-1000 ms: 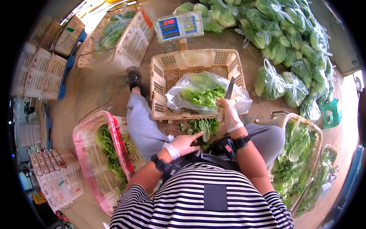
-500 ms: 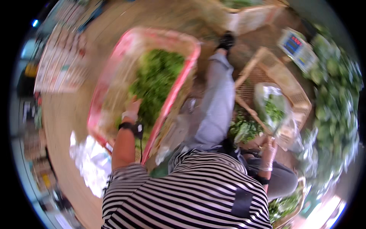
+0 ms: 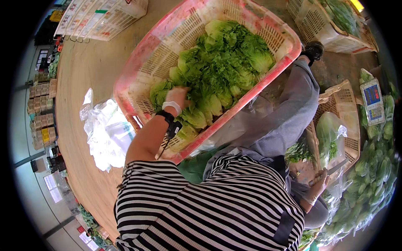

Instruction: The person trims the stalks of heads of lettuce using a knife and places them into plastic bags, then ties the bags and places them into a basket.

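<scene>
My left hand, gloved and wearing a black wrist strap, reaches down onto the green lettuce in a large pink-rimmed basket. Its fingers are smeared by motion and partly lost among the leaves. Low on the right, my right hand, also gloved, is closed round the handle of a knife. The blade points up and right, next to a clear plastic bag with leafy greens in a smaller tan crate.
White plastic bags lie left of the basket. A scale stands at the far right, above a heap of bagged greens. White stacked crates and another crate of greens stand at the back. My outstretched leg separates basket and tan crate.
The whole view has shifted, and the lettuce basket now appears larger and farther right. My left hand stays inside it, now at the lettuce's near-left end. My right hand remains beside the bagged greens.
</scene>
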Demonstrator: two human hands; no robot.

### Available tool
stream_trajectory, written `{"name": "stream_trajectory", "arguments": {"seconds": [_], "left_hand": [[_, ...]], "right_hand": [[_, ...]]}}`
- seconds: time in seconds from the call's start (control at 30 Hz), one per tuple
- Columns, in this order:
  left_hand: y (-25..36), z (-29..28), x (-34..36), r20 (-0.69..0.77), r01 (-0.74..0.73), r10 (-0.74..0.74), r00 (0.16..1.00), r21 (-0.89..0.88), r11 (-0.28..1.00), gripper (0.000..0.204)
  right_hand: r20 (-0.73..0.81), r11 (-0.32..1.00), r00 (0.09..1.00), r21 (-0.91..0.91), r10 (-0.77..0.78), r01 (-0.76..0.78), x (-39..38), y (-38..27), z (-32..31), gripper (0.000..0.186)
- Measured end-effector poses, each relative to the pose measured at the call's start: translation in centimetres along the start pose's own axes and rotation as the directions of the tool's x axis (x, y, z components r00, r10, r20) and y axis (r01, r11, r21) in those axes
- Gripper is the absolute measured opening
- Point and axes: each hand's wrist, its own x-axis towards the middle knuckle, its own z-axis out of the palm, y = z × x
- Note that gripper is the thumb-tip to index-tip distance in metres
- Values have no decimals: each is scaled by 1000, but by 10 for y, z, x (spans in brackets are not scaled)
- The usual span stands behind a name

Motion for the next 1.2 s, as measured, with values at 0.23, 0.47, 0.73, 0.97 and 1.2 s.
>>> {"name": "stream_trajectory", "arguments": {"seconds": [0.23,0.47,0.73,0.97,1.2], "left_hand": [[29,95,-5,465,-572,422,778,250,781,93],[49,68,13,724,-476,147,674,274,836,81],[41,88,16,721,-521,210,660,238,820,65],[11,41,13,-125,-328,318,940,-70,942,54],[-178,115,59,75,651,-712,698,-483,586,50]], "right_hand": [[4,992,994,-64,-105,105,-23,-16,10,21],[10,989,995,-109,-97,97,-29,-23,25,21],[103,974,986,-171,-132,148,-20,-21,35,23],[37,987,997,-140,-68,73,-23,-20,42,23],[61,947,978,-242,-201,210,-23,-28,46,21]]}}
